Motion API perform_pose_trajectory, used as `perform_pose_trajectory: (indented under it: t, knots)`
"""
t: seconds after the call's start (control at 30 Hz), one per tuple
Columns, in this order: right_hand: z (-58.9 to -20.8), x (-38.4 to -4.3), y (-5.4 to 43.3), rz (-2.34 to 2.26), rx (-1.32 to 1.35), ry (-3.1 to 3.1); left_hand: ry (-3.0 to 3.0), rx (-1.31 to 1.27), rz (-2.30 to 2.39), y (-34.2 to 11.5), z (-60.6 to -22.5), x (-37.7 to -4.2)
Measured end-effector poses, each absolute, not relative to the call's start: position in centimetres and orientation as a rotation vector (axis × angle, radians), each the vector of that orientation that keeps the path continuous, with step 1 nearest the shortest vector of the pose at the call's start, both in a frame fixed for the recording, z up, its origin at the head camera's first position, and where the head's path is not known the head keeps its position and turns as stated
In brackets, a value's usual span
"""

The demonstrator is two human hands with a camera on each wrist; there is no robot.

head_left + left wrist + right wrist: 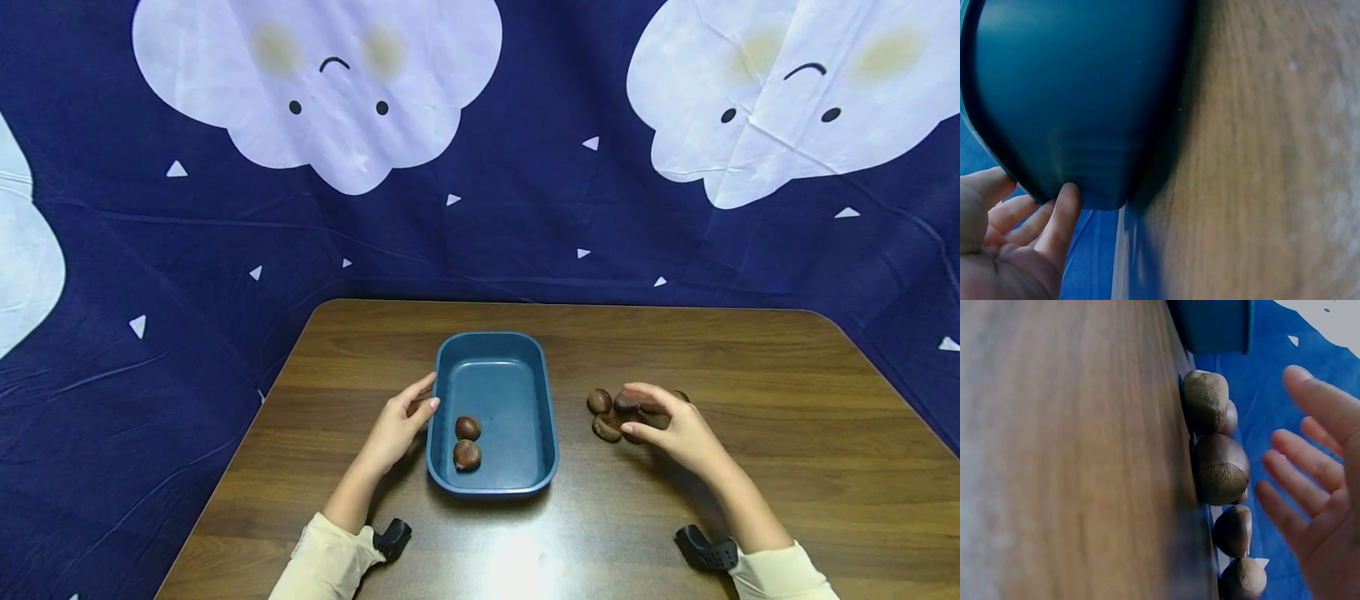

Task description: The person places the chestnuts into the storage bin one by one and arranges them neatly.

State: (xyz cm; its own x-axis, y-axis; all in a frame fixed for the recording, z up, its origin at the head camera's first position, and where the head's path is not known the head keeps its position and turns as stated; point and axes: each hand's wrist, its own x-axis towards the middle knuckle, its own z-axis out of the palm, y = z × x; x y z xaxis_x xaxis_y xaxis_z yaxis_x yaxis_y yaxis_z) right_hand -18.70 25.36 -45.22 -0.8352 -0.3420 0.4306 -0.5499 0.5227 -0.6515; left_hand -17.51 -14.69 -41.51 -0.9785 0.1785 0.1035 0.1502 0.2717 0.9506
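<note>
Currently, the blue container [510, 400] stands on the bench [787, 392], inward of the far left corner and nearer the left edge than the right. Two chestnuts [467, 455] lie inside, along its left wall. A loose cluster of chestnuts [599, 401] rests between the container and the bench's right edge; part of it is hidden, so no count can be given.

Left hand [397, 429]: fingers extended, touching the container's outer left wall, not clenched. Right hand [678, 429]: relaxed and unloaded, thumb and fingers parted above the cluster.

Caution: the chestnuts are rounded and probably roll; an off-centre touch could scatter them toward the right edge. Excess sideways pressure from the left hand could slide the container.

Markings: no brand, label or writing is legible.
</note>
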Motion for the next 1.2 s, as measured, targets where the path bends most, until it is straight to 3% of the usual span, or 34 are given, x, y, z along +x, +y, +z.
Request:
perform_pose_trajectory:
  t: [0.63,1.2]
  knots:
    - [-47.7,-18.2,26.7,0.934,0.642,-2.632,2.468,0.333,1.880,-14.6,-41.6,-17.5]
    - [-47.2,-18.0,26.6,0.939,0.545,-2.626,2.450,0.312,1.884,-14.6,-41.5,-17.5]
